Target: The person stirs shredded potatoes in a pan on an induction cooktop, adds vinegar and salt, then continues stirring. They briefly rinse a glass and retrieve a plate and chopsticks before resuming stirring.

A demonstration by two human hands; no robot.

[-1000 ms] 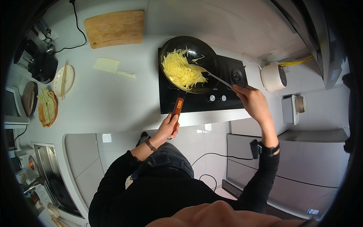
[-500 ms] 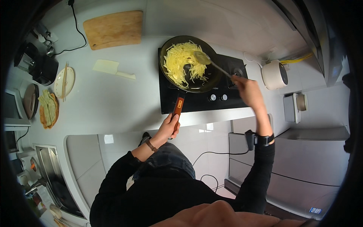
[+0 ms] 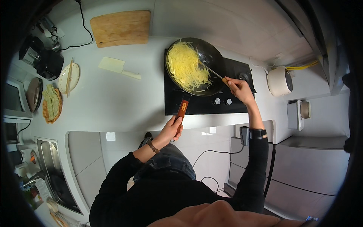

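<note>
A dark wok (image 3: 212,56) stands on the black cooktop (image 3: 206,108), its brown handle (image 3: 183,108) pointing toward me. My left hand (image 3: 172,131) is closed around the end of that handle. Pale yellow shreds, which look like shredded potato (image 3: 183,65), are heaped over the wok's left and near side; its right part shows bare dark metal. In my right hand (image 3: 241,90) is the handle of a spatula (image 3: 212,72). The spatula slants down to the left into the wok, where its head is at least partly hidden against the shreds.
A pale cleaver (image 3: 112,65) lies on the counter left of the cooktop. Behind it a wooden cutting board (image 3: 121,28) leans on the wall. Further left are a plate with chopsticks (image 3: 75,79) and a basket with a green cloth (image 3: 53,104). A white rice cooker (image 3: 278,81) stands right.
My right hand has moved left and nearer to me, and the spatula head has gone lower into the shreds. The shreds are gathered further left. My left hand keeps hold of the wok handle.
</note>
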